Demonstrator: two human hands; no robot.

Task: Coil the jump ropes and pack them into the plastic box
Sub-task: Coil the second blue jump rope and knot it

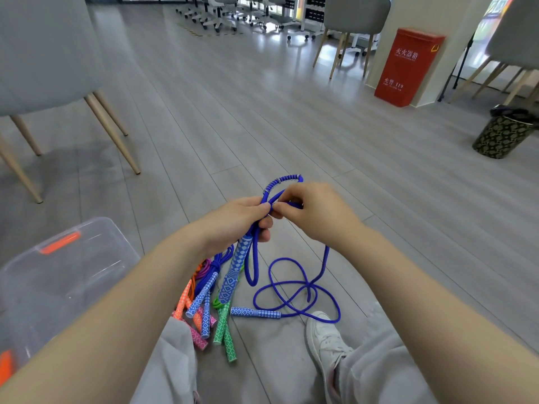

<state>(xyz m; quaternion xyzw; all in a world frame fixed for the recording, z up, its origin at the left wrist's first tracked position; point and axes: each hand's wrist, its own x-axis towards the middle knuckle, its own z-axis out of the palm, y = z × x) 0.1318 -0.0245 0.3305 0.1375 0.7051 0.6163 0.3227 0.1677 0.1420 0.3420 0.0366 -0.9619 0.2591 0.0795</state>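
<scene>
My left hand (242, 220) grips a blue jump rope (294, 290) near its top, with one patterned handle (234, 269) hanging down from the fist. My right hand (313, 212) pinches the cord right beside the left fingers. A short loop with a metal spring rises above both hands. The remaining cord lies in loose loops on the floor, ending at the second blue handle (255, 312). A clear plastic box (61, 275) with orange latches stands at the lower left, partly hidden by my left arm.
A pile of other jump ropes (210, 310) in orange, pink, green and blue lies on the floor between my legs. My white shoe (325, 336) is by the loose cord. A grey chair (43, 68) stands left, a red box (408, 67) and a patterned bin (503, 135) right.
</scene>
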